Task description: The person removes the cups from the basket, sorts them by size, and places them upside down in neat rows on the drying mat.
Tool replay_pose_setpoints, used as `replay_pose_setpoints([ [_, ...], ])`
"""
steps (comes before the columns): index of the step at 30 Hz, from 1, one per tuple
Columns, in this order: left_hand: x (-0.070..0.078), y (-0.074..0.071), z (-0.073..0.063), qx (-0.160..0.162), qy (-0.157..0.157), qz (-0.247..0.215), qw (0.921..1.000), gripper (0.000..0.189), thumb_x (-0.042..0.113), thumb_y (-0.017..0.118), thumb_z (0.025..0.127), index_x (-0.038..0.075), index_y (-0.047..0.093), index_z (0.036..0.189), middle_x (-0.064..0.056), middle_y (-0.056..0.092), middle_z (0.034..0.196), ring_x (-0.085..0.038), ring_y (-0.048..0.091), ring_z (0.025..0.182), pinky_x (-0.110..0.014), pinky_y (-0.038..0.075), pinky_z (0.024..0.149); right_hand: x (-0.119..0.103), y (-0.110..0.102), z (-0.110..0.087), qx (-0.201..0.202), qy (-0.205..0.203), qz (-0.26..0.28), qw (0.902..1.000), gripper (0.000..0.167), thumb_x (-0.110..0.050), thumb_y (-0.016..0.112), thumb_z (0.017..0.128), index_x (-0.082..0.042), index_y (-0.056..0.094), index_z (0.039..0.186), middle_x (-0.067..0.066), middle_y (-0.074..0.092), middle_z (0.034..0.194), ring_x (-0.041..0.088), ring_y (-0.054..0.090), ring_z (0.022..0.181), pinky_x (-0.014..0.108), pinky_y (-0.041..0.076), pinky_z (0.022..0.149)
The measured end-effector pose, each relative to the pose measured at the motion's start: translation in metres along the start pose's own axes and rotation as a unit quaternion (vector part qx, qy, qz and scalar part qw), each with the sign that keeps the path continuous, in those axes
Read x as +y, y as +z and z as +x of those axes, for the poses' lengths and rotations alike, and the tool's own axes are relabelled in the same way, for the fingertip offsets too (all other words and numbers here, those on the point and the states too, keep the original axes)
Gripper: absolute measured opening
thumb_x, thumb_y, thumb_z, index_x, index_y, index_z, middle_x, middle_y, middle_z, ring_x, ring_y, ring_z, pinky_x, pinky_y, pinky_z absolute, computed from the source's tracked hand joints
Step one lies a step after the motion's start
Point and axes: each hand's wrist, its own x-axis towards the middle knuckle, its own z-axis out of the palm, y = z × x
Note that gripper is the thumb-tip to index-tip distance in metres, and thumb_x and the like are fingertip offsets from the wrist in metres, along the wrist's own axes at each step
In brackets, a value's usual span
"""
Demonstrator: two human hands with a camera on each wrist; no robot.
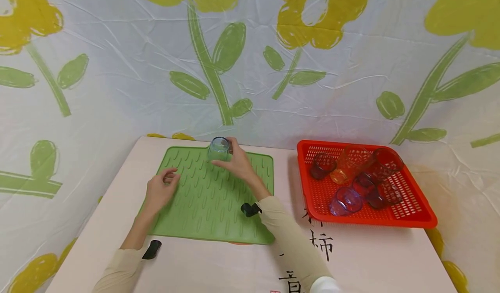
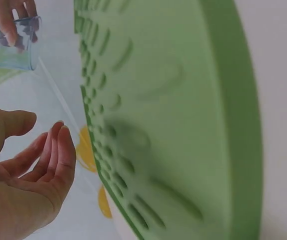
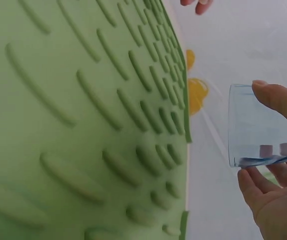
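Observation:
My right hand (image 1: 238, 161) grips a clear, bluish glass (image 1: 218, 149) between thumb and fingers above the far part of a green ridged drying mat (image 1: 211, 197). In the right wrist view the glass (image 3: 258, 125) shows from the side, thumb on one side and fingertips on the other. At the mat's left edge hovers my left hand (image 1: 161, 191), holding nothing, its fingers loosely bent. The left wrist view shows that hand (image 2: 38, 175) beside the mat (image 2: 183, 125), thumb apart from the fingers.
A red plastic basket (image 1: 318, 212) stands on the table's right side with several coloured glasses in it, among them a purple glass (image 1: 347, 200) and an orange-tinted glass (image 1: 341, 175). Behind the table (image 1: 203, 262) hangs a flowered cloth (image 1: 156, 58).

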Motion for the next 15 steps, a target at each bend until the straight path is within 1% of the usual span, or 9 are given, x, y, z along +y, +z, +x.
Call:
replay_pose_setpoints([
  [4,-0.013,-0.012,0.001,-0.020,-0.016,0.020,0.9995,0.039,0.018,0.060,0.105,-0.007,0.059,0.135,-0.026,0.068,0.116,-0.040,0.067,0.104,-0.040,0.054,0.079,-0.003,0.010,0.006,-0.009,0.002,0.009,0.9999,0.084,-0.023,0.084,0.089,-0.008,0.034,0.153,0.013,0.053,0.145,0.028,0.052,0.136,0.040,0.045,0.110],
  [7,-0.020,-0.021,0.002,-0.028,-0.019,0.029,0.9990,0.042,0.019,0.061,0.105,-0.009,0.057,0.136,-0.027,0.068,0.116,-0.040,0.066,0.104,-0.041,0.054,0.079,-0.003,0.017,0.009,-0.008,0.006,0.016,0.9998,0.083,-0.022,0.085,0.088,-0.008,0.034,0.153,0.013,0.054,0.144,0.028,0.052,0.135,0.040,0.045,0.110],
  [9,-0.025,-0.026,0.003,-0.025,-0.016,0.041,0.9987,0.042,0.018,0.061,0.105,-0.010,0.057,0.135,-0.027,0.067,0.114,-0.040,0.066,0.101,-0.038,0.054,0.076,-0.004,0.021,0.011,-0.005,0.010,0.017,0.9998,0.083,-0.022,0.085,0.088,-0.008,0.035,0.153,0.014,0.055,0.144,0.028,0.053,0.134,0.040,0.046,0.109],
  [12,-0.032,-0.033,0.004,-0.012,-0.010,0.064,0.9978,0.039,0.015,0.062,0.103,-0.013,0.058,0.131,-0.028,0.068,0.110,-0.038,0.066,0.095,-0.034,0.052,0.071,-0.005,0.028,0.014,-0.005,0.012,0.015,0.9998,0.082,-0.023,0.084,0.089,-0.007,0.035,0.153,0.014,0.055,0.144,0.028,0.054,0.133,0.039,0.047,0.108],
  [15,-0.038,-0.038,0.004,-0.006,-0.002,0.087,0.9962,0.038,0.011,0.063,0.101,-0.017,0.059,0.127,-0.030,0.066,0.106,-0.038,0.066,0.090,-0.036,0.052,0.070,-0.005,0.034,0.018,-0.005,0.013,0.010,0.9999,0.083,-0.024,0.084,0.089,-0.007,0.035,0.153,0.013,0.055,0.143,0.027,0.054,0.132,0.037,0.047,0.107],
])
